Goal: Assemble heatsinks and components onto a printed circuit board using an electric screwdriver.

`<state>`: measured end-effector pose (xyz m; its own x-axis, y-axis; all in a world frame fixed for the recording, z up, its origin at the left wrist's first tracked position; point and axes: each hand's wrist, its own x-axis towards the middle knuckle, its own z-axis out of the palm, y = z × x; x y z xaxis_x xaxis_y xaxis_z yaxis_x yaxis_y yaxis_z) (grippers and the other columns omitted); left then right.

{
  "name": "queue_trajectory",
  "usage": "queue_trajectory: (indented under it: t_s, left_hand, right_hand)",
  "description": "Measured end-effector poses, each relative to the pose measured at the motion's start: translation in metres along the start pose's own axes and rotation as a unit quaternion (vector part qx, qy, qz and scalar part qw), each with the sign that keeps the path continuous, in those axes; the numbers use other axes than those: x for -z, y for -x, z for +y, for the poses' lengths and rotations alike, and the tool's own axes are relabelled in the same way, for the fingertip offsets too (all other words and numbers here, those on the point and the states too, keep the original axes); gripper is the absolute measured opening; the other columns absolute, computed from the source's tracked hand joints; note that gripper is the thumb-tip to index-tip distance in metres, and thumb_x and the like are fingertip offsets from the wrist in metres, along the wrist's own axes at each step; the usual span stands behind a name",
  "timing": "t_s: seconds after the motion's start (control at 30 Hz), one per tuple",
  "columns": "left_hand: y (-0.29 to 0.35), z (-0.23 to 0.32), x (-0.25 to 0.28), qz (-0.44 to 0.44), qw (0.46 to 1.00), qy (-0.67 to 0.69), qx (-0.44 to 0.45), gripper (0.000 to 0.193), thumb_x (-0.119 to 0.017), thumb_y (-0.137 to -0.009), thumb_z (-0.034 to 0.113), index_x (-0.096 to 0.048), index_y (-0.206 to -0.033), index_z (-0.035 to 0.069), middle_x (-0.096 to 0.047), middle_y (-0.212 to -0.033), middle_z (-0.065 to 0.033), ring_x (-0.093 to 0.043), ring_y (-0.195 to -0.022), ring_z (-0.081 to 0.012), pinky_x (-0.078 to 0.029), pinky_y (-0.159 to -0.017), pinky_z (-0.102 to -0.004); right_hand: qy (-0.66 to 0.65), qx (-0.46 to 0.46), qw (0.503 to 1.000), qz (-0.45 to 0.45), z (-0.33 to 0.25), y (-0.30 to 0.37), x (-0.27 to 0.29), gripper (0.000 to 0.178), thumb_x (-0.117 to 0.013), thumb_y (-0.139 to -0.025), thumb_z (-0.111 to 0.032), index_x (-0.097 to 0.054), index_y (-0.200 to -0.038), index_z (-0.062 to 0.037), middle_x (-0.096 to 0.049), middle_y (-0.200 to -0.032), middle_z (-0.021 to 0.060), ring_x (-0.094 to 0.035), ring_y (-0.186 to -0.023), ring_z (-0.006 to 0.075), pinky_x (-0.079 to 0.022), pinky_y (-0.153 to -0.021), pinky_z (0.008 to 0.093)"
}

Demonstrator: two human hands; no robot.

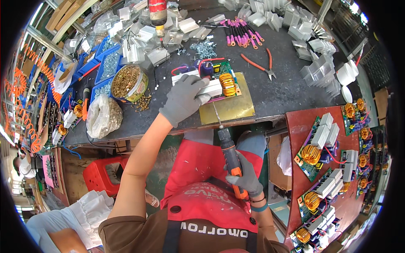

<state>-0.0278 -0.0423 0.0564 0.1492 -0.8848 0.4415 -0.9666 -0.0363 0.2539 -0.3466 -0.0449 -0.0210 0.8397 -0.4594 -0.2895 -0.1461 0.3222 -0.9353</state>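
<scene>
My left hand point(182, 100), in a grey glove, grips the silver finned heat sink point(213, 88) on a circuit board, thumb at its near edge. The green circuit board point(227, 67) carries a copper-wound coil point(228, 84) and purple capacitors, and lies partly over a yellowish plate point(240, 106) at the bench's near edge. In my gloved right hand point(248, 178) is a black and orange electric screwdriver point(230, 154). Its long thin bit points up toward the board's near edge, below the heat sink; whether the tip touches anything I cannot tell.
Red-handled cutters point(258, 65) and black-and-pink cables point(242, 33) lie beyond the board. A red power driver point(157, 14) hangs above loose heat sinks. Left are screw bins point(110, 65), a tub of brass screws point(130, 83) and a bag point(104, 117). Finished-looking boards point(311, 156) cover the right-hand table.
</scene>
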Motion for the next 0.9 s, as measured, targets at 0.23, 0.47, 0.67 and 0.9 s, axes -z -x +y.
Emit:
queue_trajectory:
  t_s: [0.23,0.47,0.67,0.9]
  left_hand:
    - [0.002,-0.006,-0.004,-0.001,1.0,0.028,0.002,0.043,-0.077,-0.079,0.023,-0.068,-0.12,0.012,-0.065,-0.107,-0.0092,-0.06,-0.101,-0.0306,-0.051,-0.083,-0.0411]
    - [0.002,-0.004,-0.004,0.002,1.0,0.025,0.008,0.043,-0.076,-0.08,0.024,-0.068,-0.12,0.01,-0.066,-0.105,-0.0091,-0.06,-0.101,-0.0311,-0.051,-0.083,-0.0413]
    - [0.001,-0.005,-0.005,0.009,0.999,0.033,-0.001,0.043,-0.076,-0.08,0.024,-0.068,-0.119,0.01,-0.066,-0.104,-0.0095,-0.06,-0.099,-0.0312,-0.052,-0.082,-0.0411]
    - [0.002,-0.008,-0.005,0.005,0.999,0.047,-0.008,0.044,-0.077,-0.079,0.024,-0.067,-0.119,0.01,-0.065,-0.101,-0.01,-0.061,-0.097,-0.0311,-0.052,-0.08,-0.0415]
  right_hand:
    - [-0.005,-0.011,1.0,0.001,-0.004,-0.006,-0.003,0.09,-0.08,-0.07,-0.009,-0.036,-0.148,-0.0002,-0.065,-0.103,0.0082,-0.061,-0.09,0.0125,-0.052,-0.08,0.0297]
    - [0.03,0.024,0.999,0.001,0.002,-0.01,-0.004,0.09,-0.075,-0.067,-0.002,-0.035,-0.147,0.0011,-0.063,-0.104,0.0102,-0.062,-0.087,0.0134,-0.055,-0.073,0.0289]
    - [0.004,-0.002,1.0,0.0,0.006,-0.011,-0.003,0.089,-0.08,-0.07,-0.009,-0.036,-0.147,0.0006,-0.065,-0.104,0.0092,-0.062,-0.092,0.014,-0.052,-0.083,0.0305]
    - [-0.02,0.01,1.0,-0.008,-0.006,-0.006,-0.013,0.084,-0.074,-0.069,-0.004,-0.037,-0.145,-0.0007,-0.062,-0.103,0.0104,-0.062,-0.077,0.0142,-0.054,-0.065,0.0289]
